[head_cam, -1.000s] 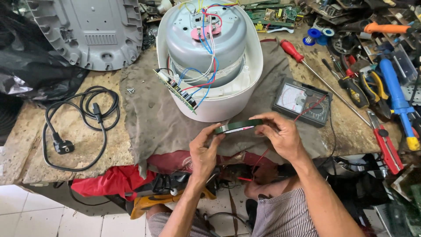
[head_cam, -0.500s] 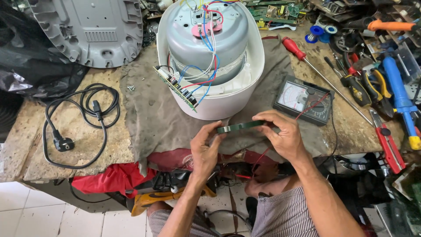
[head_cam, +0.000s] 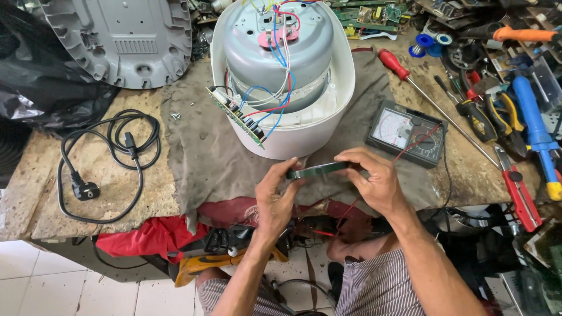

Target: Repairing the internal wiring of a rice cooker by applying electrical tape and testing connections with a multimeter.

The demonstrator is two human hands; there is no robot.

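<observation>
Both my hands hold a small dark green circuit board (head_cam: pixel 317 170), seen edge-on, just in front of an overturned white rice cooker (head_cam: pixel 283 76). My left hand (head_cam: pixel 275 199) pinches its left end and my right hand (head_cam: pixel 373 180) grips its right end. The cooker's grey inner shell is exposed, with red, blue and white wires running down to a green circuit board (head_cam: pixel 237 116) hanging at its left side. An analog multimeter (head_cam: pixel 406 133) lies to the right of my hands, its red lead trailing down past my right wrist.
A grey cloth (head_cam: pixel 205 152) covers the bench under the cooker. A black power cord (head_cam: pixel 108 161) lies coiled at left, below a grey plastic base cover (head_cam: pixel 126 38). A red screwdriver (head_cam: pixel 433 102), pliers (head_cam: pixel 497 114), a utility knife (head_cam: pixel 518 190) and other tools crowd the right side.
My hands have shifted slightly with the small board, keeping it level between them. The view has tilted down a little; the cooker and tools stay put.
</observation>
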